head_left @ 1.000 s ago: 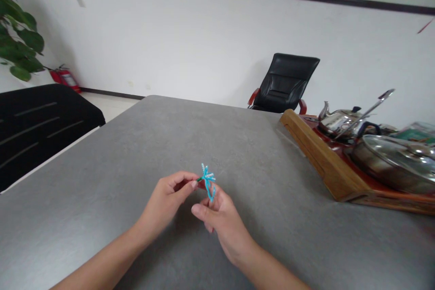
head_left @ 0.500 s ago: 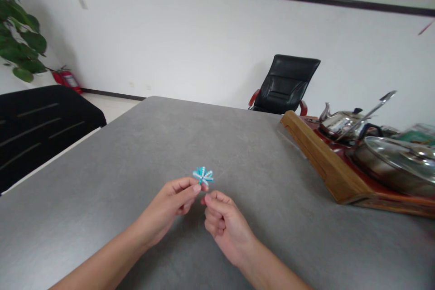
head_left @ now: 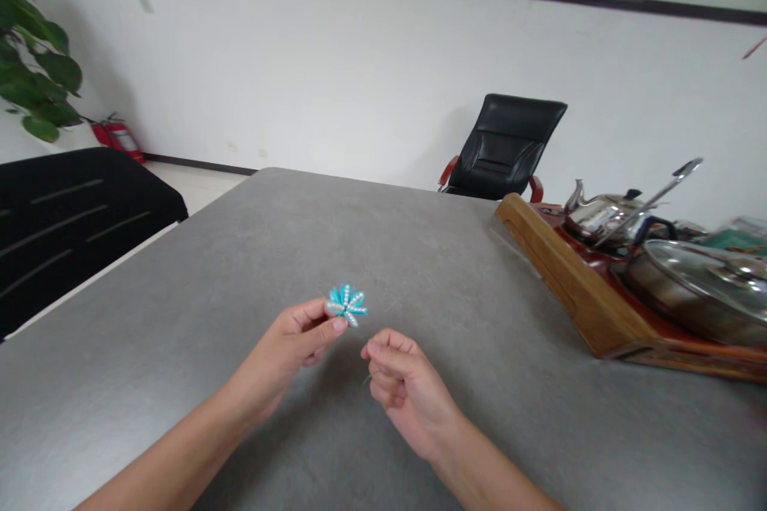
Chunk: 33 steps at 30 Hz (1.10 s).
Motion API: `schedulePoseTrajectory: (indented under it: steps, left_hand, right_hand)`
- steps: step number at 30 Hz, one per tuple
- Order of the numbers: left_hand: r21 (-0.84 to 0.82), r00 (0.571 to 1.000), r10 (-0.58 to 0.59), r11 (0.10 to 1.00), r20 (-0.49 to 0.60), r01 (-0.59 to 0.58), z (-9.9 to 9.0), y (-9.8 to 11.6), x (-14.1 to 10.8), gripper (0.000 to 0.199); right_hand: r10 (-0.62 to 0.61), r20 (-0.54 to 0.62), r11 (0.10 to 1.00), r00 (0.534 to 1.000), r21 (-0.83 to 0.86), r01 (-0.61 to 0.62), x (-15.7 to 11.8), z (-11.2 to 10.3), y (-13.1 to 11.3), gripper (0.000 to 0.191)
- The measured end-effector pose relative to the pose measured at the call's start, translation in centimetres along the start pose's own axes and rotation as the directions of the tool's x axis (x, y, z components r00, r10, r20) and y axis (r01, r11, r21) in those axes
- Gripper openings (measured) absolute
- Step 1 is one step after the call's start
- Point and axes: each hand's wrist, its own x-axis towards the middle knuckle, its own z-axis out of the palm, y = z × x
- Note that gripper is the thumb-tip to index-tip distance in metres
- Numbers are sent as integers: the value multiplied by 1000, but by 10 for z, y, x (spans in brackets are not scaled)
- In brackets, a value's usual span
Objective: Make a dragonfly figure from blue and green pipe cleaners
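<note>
A small turquoise beaded flower, its petals lined with pale pearl-like beads, is pinched between the thumb and fingers of my left hand above the table. My right hand is closed a little to the right and below, apart from the flower. Its thumb presses on the index finger and the other fingers curl in. A thin thread pokes out by those curled fingers; most of it is too fine to follow.
Both hands are over a grey table. At right a wooden tray bears a steel kettle and a lidded pan. A black chair stands beyond the far edge, another chair at left.
My left hand has moved slightly left and up with the flower, which has turned to show more of its front. My right hand has shifted a little right, widening the gap between the hands.
</note>
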Motion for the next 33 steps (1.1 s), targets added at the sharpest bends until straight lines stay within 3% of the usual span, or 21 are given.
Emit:
schedulePoseTrajectory:
  steps: [7,20,24,26,29,33]
  left_hand:
    - [-61,1000,9,998,-22,-10,-1,1,2,18]
    - [-115,999,-14,993,-29,11,-7,-2,5,16]
    - [-67,997,-18,998,-68,14,-8,-3,7,21]
    - [-67,994,-9,998,-112,1,-10,-3,8,23]
    - [-74,981,16,997,-195,-31,-14,-2,9,23]
    - [-92,963,28,994,-269,-55,-18,-1,10,23]
  right_hand:
    - [-25,-8,998,1000,-60,25,-1,-3,-4,17]
    - [-175,-70,898,982,-420,130,-3,-11,-21,25]
    - [-82,-53,853,995,-520,43,-3,-24,-30,23]
    - [-12,-62,815,998,-579,-26,-1,-33,-39,23]
    - [-2,-123,691,992,-717,-88,2,-48,-54,23]
    - [-222,-246,596,944,-800,-68,7,-76,-73,22]
